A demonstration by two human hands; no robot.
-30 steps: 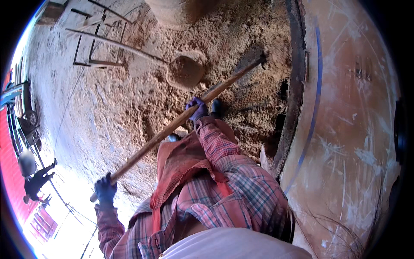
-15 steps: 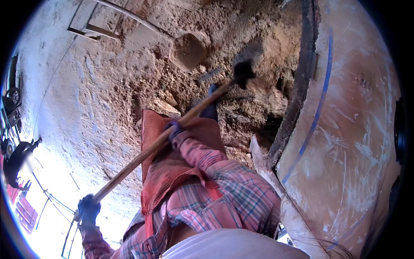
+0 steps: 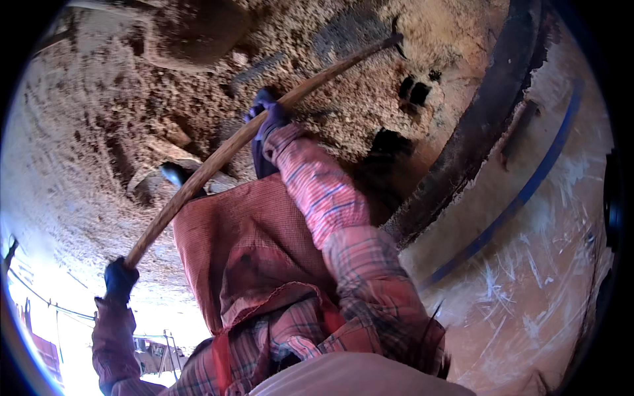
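A long-handled hoe slants across my body from lower left to upper right. Its worn wooden handle ends in a thin dark metal head, seen almost edge-on over the loose brown material. My left hand, in a dark glove, is closed round the handle's lower-left end. Further up, my gloved right hand wraps the handle around its middle. Under the handle hangs my reddish mesh apron, over a plaid shirt. A dark shoe tip pokes out beyond the apron.
Crumbly brown material covers the ground ahead, with dark holes on the right. A shovel blade lies at upper left. A thick dark curved rim borders a large scratched tan surface with a blue stripe.
The hoe's head has moved away from me, up and right in view. My right hand has reached forward with the handle. The view has shifted, bringing the ground closer.
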